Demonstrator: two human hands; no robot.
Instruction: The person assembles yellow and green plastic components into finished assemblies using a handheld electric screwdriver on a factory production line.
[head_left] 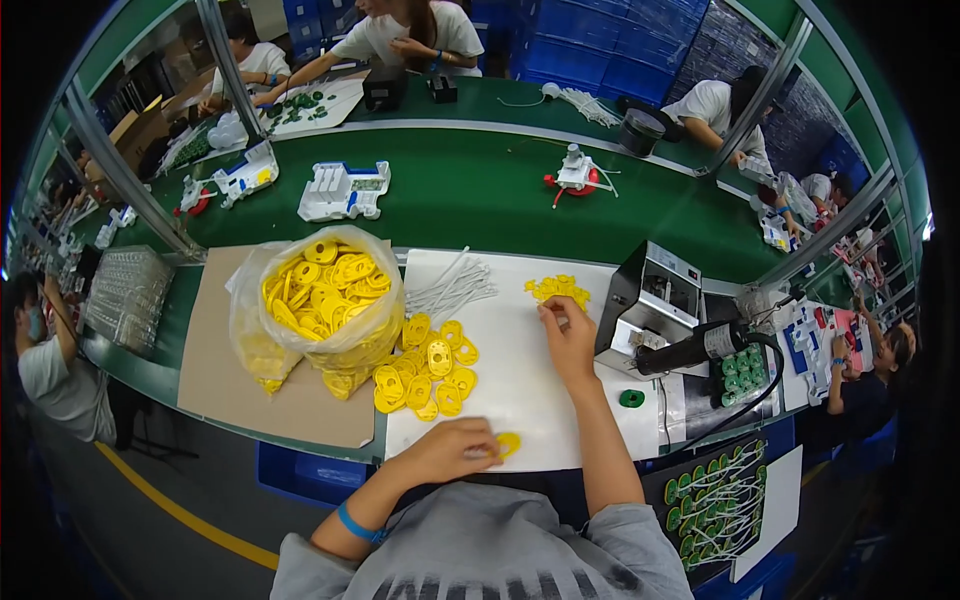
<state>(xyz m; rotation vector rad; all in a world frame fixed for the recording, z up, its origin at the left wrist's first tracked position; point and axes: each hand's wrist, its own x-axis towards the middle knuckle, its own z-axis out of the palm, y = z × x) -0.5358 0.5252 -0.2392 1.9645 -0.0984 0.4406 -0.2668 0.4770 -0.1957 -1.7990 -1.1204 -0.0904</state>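
My left hand, slightly blurred, is closed near the front edge of the white sheet, its fingertips at a flat yellow oval plastic piece. My right hand reaches forward with fingers bent together at the near edge of a small pile of little yellow plastic parts. Whatever is between its fingertips is too small to make out. Left of the hands lies a loose heap of yellow oval pieces with holes. Beside the heap stands an open clear plastic bag full of the same pieces.
White cable ties lie behind the heap. To the right are a metal-cased device, a black cylindrical tool with a cable, and a green ring-shaped part. Green boards with wires lie lower right. A green conveyor carries white assemblies.
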